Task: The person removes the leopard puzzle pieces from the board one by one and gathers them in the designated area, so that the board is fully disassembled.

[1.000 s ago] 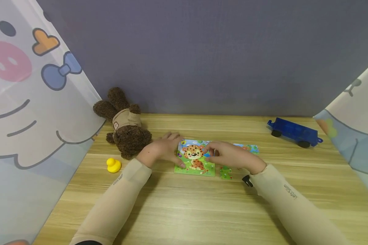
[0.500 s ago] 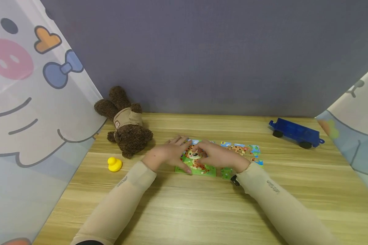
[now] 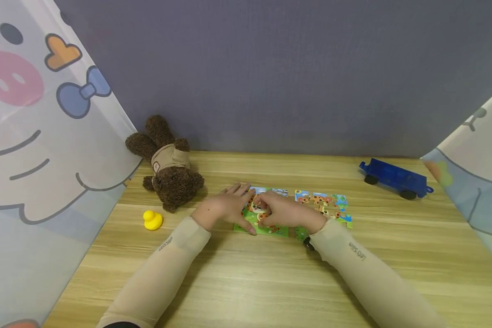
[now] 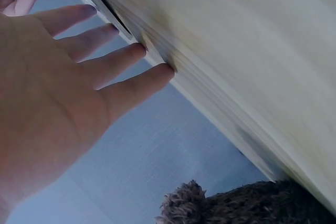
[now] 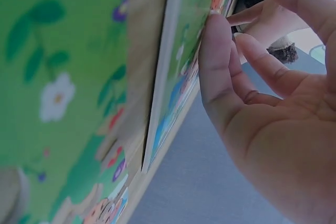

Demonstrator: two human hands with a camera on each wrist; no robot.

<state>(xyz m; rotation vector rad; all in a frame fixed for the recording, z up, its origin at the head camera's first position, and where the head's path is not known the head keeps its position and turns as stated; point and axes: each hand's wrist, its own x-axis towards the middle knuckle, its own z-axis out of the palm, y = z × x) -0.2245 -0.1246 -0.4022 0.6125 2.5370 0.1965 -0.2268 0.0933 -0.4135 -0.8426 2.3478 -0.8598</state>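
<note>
A leopard picture board lies mid-table, part of it hidden under both hands. My left hand rests at its left side with the fingers spread; the left wrist view shows those fingers nearly straight, tips right at a surface edge. Over the board's right part is my right hand, thumb and index finger bent in a loose C. In the right wrist view, a digit of the right hand touches the board's face, and no piece shows between the fingers. Right of the board lie leopard puzzle pieces, partly behind the right wrist.
A brown plush toy in a beige top lies at the left back, with a yellow rubber duck in front of it. At the back right stands a blue toy wagon. A grey wall closes off the table's far edge.
My right hand has moved left, from the board's right edge to over its middle, uncovering more of the loose pieces. The left hand has shifted slightly right onto the board.
</note>
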